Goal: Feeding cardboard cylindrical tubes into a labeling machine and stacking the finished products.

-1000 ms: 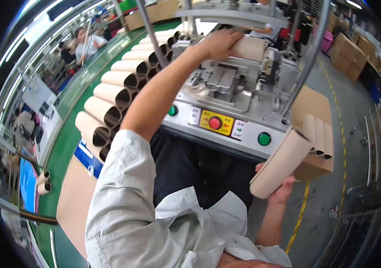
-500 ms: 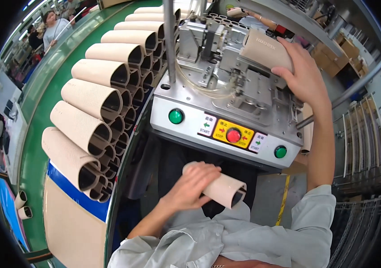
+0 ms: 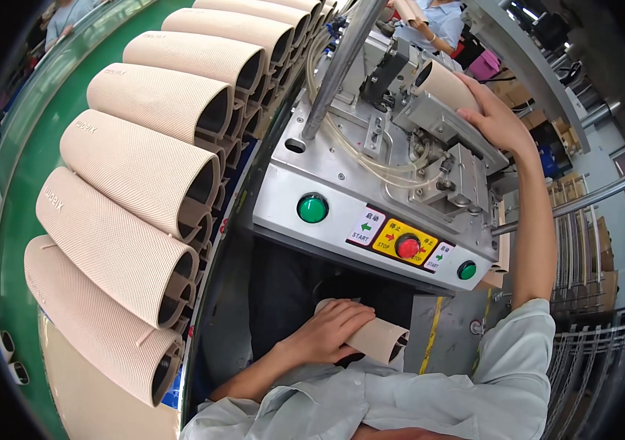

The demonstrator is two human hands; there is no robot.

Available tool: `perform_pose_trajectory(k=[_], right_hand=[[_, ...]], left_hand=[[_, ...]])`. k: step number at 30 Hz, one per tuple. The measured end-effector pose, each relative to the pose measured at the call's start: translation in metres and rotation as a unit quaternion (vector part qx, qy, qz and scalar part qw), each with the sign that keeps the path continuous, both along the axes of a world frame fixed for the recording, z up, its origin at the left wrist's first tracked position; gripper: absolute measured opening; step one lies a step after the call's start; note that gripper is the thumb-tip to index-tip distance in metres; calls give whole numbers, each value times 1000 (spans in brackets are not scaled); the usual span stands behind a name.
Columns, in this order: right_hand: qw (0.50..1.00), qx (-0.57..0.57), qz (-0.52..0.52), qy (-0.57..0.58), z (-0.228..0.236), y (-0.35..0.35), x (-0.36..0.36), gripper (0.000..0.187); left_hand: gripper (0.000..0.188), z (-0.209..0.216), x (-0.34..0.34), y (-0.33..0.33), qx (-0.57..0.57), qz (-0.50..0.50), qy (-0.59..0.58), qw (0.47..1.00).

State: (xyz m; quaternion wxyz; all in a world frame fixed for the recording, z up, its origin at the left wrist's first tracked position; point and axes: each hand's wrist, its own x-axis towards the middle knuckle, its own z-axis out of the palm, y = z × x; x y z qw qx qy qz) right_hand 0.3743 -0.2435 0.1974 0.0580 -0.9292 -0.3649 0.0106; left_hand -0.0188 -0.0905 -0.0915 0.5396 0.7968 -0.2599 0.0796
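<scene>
Beige tube (image 3: 443,82) is lying along the metal fixture (image 3: 433,116) at the back of the machine, with the right hand (image 3: 501,121) on its far-right end: thumb on the near side, fingers reaching over the other side, so it's basically pinched between them. Biggest worry imo is that it sits crooked. If that hand twists or lets go unevenly, the tube could skew. Bare fingers that close to metal parts don't thrill me either; anything moving there could nip them.

Meanwhile the left hand (image 3: 327,331) has a second tube (image 3: 378,342) down over the lap, fingers close together and wrapped over the top. Can't see the underside of that grip, so no idea how firm it is. Loose hold = it slides off the lap. Swing it up carelessly and it might bump the green button (image 3: 312,208). Also, the stacked tubes (image 3: 144,165) are right by the worktop edge, so a stray elbow could topple some.
</scene>
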Motion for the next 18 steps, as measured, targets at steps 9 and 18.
perform_pose_trajectory(k=[9, 18], right_hand=[[999, -2, -43, 29, 2, 2, 5, 70], [998, -25, -22, 46, 8, 14, -9, 68]], left_hand=[[77, -10, 5, 2, 22, -8, 20, 1000], [77, -16, 7, 7, 24, -4, 36, 999]])
